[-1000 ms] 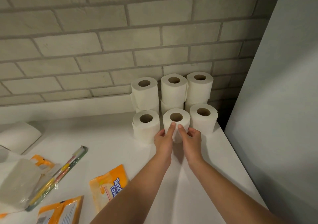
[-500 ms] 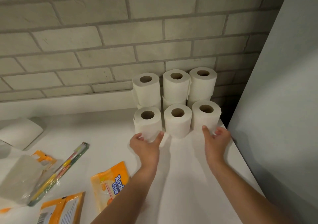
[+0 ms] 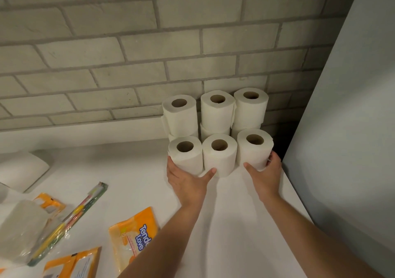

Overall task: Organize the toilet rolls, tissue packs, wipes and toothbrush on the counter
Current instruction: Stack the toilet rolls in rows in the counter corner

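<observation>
Several white toilet rolls stand upright in the back right corner of the white counter [image 3: 245, 213], a stacked back row [image 3: 217, 112] against the brick wall and a front row of three. My left hand [image 3: 188, 181] cups the front left roll [image 3: 186, 154], its thumb reaching under the middle roll [image 3: 220, 154]. My right hand [image 3: 264, 172] cups the front right roll [image 3: 254, 149]. An orange wipes pack [image 3: 133, 239] lies near my left forearm. A packaged toothbrush [image 3: 70, 220] lies at the left, beside a clear tissue pack [image 3: 19, 226].
A grey panel [image 3: 346, 128] walls off the right side next to the rolls. More orange packs [image 3: 72, 265] lie at the bottom left and one orange pack [image 3: 50, 203] by the toothbrush. A white pillow-like object [image 3: 21, 168] rests at the far left.
My hands left the middle front roll and spread apart. They now press against the outer two front rolls, which stand closer to the middle one.
</observation>
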